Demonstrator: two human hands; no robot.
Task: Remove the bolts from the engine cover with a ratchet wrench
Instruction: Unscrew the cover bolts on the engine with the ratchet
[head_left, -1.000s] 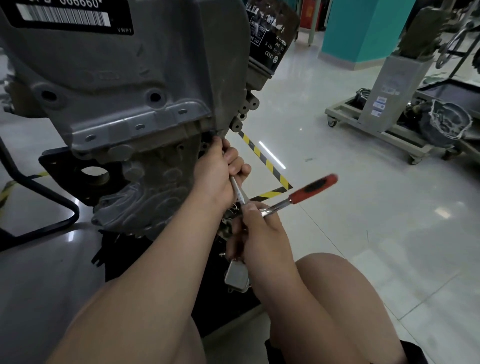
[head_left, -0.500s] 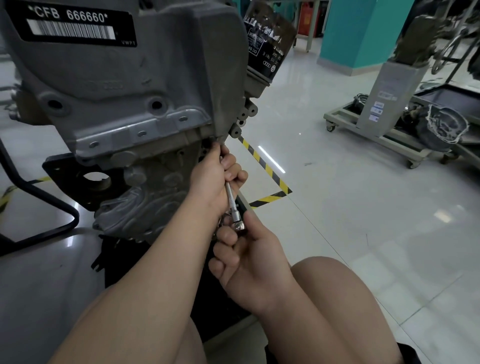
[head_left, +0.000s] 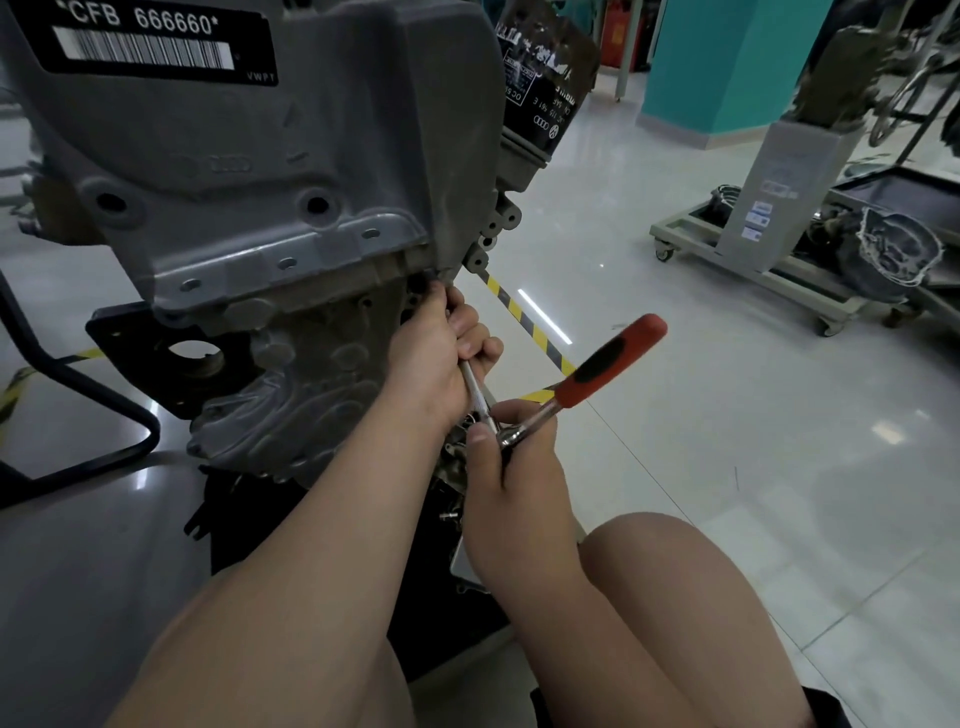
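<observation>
My left hand (head_left: 436, 358) curls round the extension bar (head_left: 474, 384), steadying it under the lower right corner of the engine cover (head_left: 249, 171). My right hand (head_left: 519, 483) grips the head of the ratchet wrench (head_left: 602, 366). The bolt is hidden behind my fingers. If the bar tilts, the socket could slip and round it. The bar runs up-left to the cover; the red handle points up-right, away from me.

Left hand (head_left: 441, 358) and right hand (head_left: 511, 467) curled tight, forearms extended.
</observation>
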